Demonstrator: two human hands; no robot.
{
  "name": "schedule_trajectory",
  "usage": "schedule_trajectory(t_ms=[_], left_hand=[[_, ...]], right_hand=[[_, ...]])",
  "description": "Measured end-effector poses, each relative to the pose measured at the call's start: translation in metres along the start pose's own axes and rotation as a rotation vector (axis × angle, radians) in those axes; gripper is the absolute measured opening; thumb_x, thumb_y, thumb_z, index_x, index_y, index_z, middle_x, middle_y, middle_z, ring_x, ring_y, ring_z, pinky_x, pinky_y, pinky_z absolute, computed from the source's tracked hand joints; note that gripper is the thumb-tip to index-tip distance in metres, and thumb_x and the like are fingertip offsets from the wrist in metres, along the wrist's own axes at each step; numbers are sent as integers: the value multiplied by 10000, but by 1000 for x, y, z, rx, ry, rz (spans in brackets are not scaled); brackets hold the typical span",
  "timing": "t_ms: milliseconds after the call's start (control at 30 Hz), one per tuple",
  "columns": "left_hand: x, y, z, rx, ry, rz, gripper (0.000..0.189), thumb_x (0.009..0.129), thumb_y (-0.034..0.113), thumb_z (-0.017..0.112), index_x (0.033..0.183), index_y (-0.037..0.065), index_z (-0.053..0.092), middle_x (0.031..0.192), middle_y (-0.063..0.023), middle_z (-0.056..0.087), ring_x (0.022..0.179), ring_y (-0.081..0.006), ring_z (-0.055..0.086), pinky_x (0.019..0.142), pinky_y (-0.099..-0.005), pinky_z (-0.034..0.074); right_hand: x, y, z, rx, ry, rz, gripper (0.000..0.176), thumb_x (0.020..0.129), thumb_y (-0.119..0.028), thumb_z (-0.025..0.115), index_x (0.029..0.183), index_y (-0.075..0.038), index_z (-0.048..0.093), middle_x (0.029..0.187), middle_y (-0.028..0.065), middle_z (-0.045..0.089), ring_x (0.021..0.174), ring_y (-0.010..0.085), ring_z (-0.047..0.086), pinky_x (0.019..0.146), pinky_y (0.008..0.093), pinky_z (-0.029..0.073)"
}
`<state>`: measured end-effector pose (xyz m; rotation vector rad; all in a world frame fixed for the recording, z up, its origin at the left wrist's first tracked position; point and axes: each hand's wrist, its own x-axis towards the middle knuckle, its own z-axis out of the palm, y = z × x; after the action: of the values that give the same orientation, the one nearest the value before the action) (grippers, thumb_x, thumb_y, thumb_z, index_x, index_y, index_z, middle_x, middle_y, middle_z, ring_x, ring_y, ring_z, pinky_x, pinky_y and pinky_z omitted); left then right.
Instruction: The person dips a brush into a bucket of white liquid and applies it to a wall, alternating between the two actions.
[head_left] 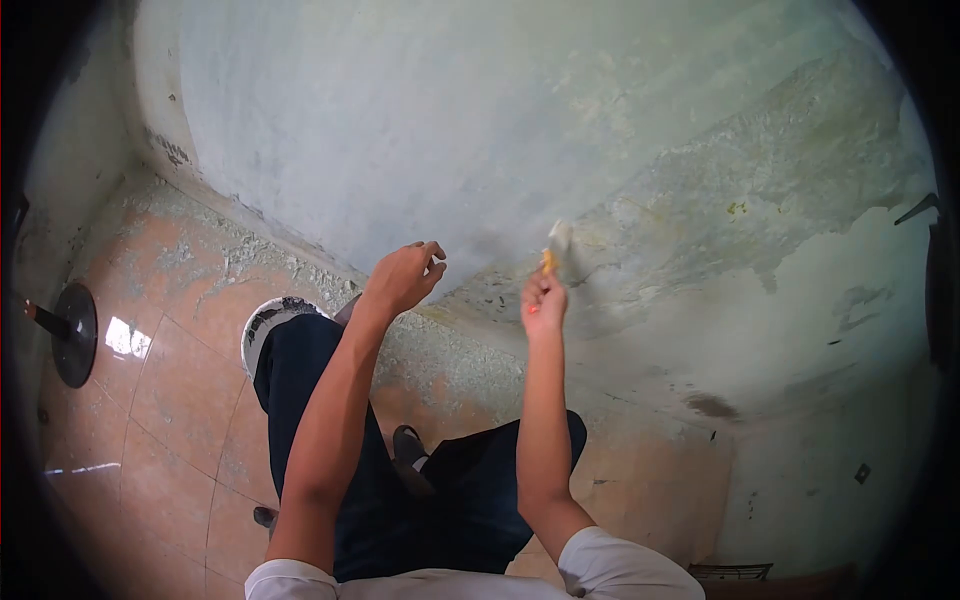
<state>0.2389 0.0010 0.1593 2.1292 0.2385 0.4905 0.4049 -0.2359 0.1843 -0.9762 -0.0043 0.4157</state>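
Observation:
My right hand (pixel 544 300) is wrapped round the yellow-orange handle of a scraper (pixel 559 240). Its blade, slightly blurred, is up against the wall (pixel 400 120), at the lower edge of a rough patch (pixel 720 190) where the paint is gone. My left hand (pixel 403 277) hangs in front of the wall, above my left knee, with loosely bent fingers apart and nothing in them. Just behind that knee, a white bucket (pixel 250 345) with dark stains on its rim is partly hidden by my trouser leg.
Paint flakes (pixel 240 255) lie thickly along the foot of the wall on the tiled floor (pixel 180 410). A round dark stand base (pixel 74 335) is at the far left. On the right, a dark object (pixel 938 280) stands at the view's edge.

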Motion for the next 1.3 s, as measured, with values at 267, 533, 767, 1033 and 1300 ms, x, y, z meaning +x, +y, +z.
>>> schedule_trajectory(t_ms=[267,533,767,1033,1300], left_hand=[[-10,0,-17,28,6,4,266,1021,227,666,1187,23,708,1058,-204,766,969,-403,727,874,-489,558],[-76,-46,-117,86,11,-191,286,1027,191,666,1245,11,706,1044,-218,763,940,-372,741,846,-466,565],[-137,-71,-191,176,120,-413,287,1035,181,659,1261,8,697,1070,-213,756,922,-352,730,844,-442,572],[-143,-77,-208,104,255,-427,290,1044,210,654,1263,27,705,1103,-193,761,950,-332,735,854,-417,575],[-128,-75,-210,78,395,-484,281,1057,216,628,1254,37,719,1061,-164,772,886,-272,727,803,-391,570]], right_hand=[[11,-93,45,114,-240,102,249,1114,-158,525,1283,3,611,774,-54,397,551,51,307,466,227,242],[-78,-2,79,-538,-130,-477,383,1176,-387,477,1209,-55,664,705,-68,418,599,21,389,525,212,293],[-103,298,-75,-1312,-185,-59,300,1103,-252,621,945,-18,723,776,4,679,678,72,581,635,283,447],[-112,377,30,-1124,-467,262,225,1023,-221,679,1013,-15,770,839,144,788,710,240,755,681,427,599],[-84,509,27,-1851,-729,59,285,923,-241,756,978,38,780,965,305,763,937,478,764,846,542,618]])
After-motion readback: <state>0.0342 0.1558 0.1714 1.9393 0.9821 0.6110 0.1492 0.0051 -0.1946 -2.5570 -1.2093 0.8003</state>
